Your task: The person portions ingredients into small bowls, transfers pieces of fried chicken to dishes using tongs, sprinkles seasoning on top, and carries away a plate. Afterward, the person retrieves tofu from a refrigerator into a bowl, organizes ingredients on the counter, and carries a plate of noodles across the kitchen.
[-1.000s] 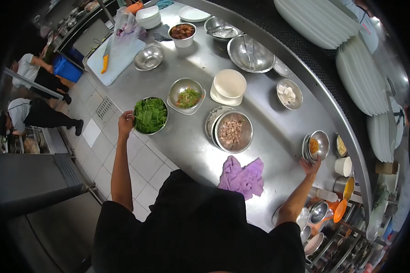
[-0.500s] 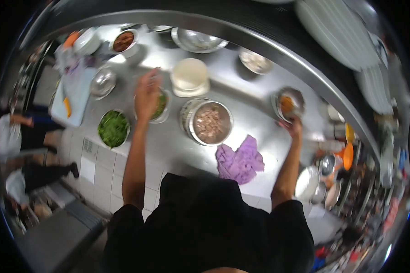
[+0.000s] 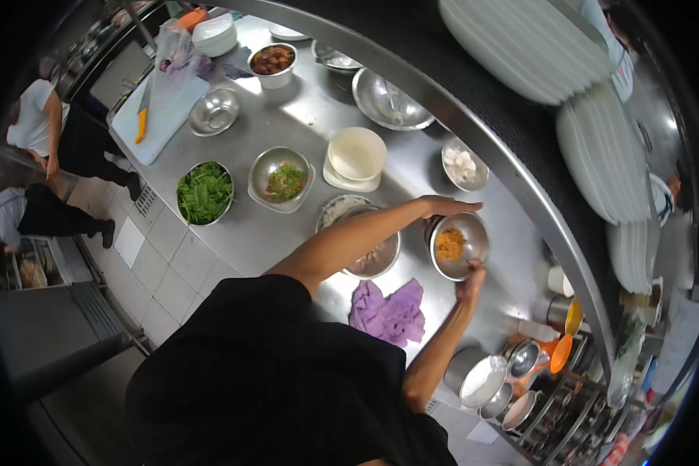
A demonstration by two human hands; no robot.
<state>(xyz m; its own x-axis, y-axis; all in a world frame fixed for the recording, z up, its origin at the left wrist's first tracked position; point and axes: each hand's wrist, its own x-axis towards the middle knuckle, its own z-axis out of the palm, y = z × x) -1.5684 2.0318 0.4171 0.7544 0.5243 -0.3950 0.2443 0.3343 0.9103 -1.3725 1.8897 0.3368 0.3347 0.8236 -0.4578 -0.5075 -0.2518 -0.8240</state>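
A steel bowl point(image 3: 476, 242) with finely cut orange food point(image 3: 450, 244) sits to my right; a second rim shows beneath its left side. My right hand point(image 3: 470, 283) grips its near rim, thumb at the inner edge. My left hand point(image 3: 448, 206) reaches across with fingers stretched flat at the far rim; whether it touches is unclear. Under my left forearm are a steel bowl of pale chopped food point(image 3: 382, 256) and a container of white, grainy food point(image 3: 342, 208), both partly hidden. A crumpled purple cloth point(image 3: 388, 312) lies nearer my body.
Chopped greens fill one bowl point(image 3: 280, 182); leafy greens fill another point(image 3: 204, 193). A white tub point(image 3: 356, 154) stands mid-table. A knife point(image 3: 142, 116) lies on the cutting board point(image 3: 167, 120). A metal shelf edge point(image 3: 474, 109) overhangs the far side. Two people stand at left.
My left hand has crossed from the bowl of chopped greens to the bowl of orange food. My right hand stays at that bowl's rim. The view has turned and shifted right.
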